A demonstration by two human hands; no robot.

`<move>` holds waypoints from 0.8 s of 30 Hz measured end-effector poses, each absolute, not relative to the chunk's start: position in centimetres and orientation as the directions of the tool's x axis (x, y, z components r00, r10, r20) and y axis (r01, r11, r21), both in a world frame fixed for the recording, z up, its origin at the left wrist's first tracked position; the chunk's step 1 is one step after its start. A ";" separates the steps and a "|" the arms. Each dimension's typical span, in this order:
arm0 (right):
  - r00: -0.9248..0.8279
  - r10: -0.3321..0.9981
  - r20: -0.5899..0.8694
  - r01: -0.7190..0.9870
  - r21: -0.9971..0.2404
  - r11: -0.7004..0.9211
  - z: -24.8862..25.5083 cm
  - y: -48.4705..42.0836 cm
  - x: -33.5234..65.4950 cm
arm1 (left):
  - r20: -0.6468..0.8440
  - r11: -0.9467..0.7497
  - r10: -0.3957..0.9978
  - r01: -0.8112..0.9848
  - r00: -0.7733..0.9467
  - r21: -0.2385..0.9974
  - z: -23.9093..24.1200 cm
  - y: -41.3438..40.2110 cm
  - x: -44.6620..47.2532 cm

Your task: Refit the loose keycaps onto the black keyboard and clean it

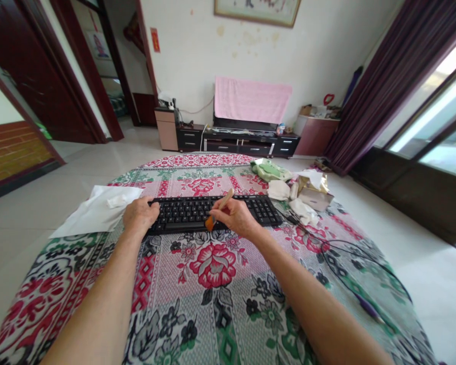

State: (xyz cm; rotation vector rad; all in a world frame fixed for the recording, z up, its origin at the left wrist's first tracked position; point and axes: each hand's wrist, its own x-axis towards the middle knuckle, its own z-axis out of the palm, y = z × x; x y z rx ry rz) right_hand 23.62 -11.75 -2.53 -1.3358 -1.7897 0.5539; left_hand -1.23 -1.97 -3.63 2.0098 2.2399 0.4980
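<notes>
On the near side of the keyboard [190,210], the flowered cloth [213,284] covers the table and both forearms reach across it. The left hand [140,215] lies curled over the keyboard's left end. Whether its fingers clamp the edge or only press down cannot be told. The right hand [235,218] pinches a brush [220,207] at the keyboard's front edge, about mid-length, with the bristles down at the keys and the wooden handle slanting up and away.

The brushing looks to be under way rather than finished. The bristles sit at the middle rows, and nothing shows which keys have been gone over or how much dust is left.

A white sheet [91,215] lies left of the keyboard, touching the left hand. To the keyboard's right a cable [342,248] loops over the cloth. Beyond its right end are crumpled tissues [304,210], a box [315,195] and a green packet [269,170]. Far behind the keyboard a pink towel [251,99] hangs against the wall.
</notes>
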 end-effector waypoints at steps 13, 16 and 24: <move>-0.086 0.930 0.357 0.550 -0.761 0.343 -1.9 -12.0 26.1 | 0.145 0.079 0.982 0.959 -0.122 0.273 -3.8 -1.7 -1.2; -0.072 0.943 0.324 0.674 -0.682 0.285 -1.8 -12.0 27.7 | 0.130 0.073 0.985 0.959 -0.112 0.272 -3.5 -1.9 -1.2; 0.309 0.923 0.231 0.888 -0.417 -0.193 0.3 -13.6 37.0 | 0.118 0.071 0.987 0.960 -0.106 0.270 -3.4 -2.0 -1.2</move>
